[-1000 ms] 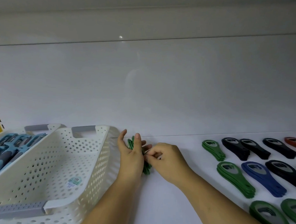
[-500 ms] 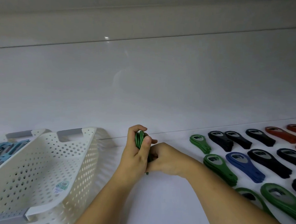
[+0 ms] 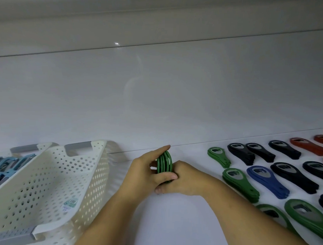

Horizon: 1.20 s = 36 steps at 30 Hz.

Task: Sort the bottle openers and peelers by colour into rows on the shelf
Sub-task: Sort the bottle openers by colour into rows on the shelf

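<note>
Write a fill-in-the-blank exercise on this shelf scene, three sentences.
The left hand and right hand grip a stack of bottle openers whose colour is ___. The white perforated basket stands to the ___ of both hands. The peelers in the rear basket are ___.
Missing words: green, left, blue.

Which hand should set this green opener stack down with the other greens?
Right, probably. The right hand and left hand both grip the green opener stack, but the right is nearer the green piles on the shelf; the left is by the white basket.
</note>
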Available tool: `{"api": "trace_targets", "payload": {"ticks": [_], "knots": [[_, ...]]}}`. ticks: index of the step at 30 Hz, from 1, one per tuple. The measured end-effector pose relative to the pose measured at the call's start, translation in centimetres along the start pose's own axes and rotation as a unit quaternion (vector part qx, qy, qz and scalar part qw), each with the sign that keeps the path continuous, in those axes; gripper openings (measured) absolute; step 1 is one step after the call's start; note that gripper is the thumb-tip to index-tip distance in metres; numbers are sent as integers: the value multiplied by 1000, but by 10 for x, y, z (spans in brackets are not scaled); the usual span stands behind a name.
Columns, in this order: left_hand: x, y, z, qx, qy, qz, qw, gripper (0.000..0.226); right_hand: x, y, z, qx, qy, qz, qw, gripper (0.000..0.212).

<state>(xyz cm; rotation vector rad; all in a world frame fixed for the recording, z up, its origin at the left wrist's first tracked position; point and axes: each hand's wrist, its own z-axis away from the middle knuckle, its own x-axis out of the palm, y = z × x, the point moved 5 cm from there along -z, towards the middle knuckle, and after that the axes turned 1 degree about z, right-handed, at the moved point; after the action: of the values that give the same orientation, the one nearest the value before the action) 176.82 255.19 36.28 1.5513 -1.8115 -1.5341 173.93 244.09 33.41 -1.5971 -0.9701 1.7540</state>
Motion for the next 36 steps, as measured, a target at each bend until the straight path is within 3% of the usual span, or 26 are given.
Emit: {"api": "trace_targets", "payload": {"ticks": [6,9,12,17,21,23,27,29,34,36], "knots": [[1,10,0,76,65,-5,995,70,-3,-3,1,-27,1,-51,998,43],[5,11,0,77,37,6,996,77,-6,-5,3,-41,-2,-30,999,31],[6,8,-2,81,10,-12,997,87,-6,-1,3,-35,3,1,999,38],[5,4,0,68,11,1,998,54,-2,5,2,7,33,54,998,38],[4,-2,0,57,31,1,998,44,1,6,1,29,57,73,995,52],[2,-7,0,32,47,29,998,35,1,5,1,31,49,74,996,55],[-5,-10,3,-40,83,159,983,18,-8,-1,6,56,10,21,998,33],[-6,-9,4,-67,95,210,971,14,-13,-4,8,74,-6,-12,997,35],[-1,-10,3,-89,102,288,948,13,-16,-12,11,102,8,-6,995,31],[-2,-14,1,-90,113,320,936,26,-17,-16,9,104,32,2,994,27]]}}
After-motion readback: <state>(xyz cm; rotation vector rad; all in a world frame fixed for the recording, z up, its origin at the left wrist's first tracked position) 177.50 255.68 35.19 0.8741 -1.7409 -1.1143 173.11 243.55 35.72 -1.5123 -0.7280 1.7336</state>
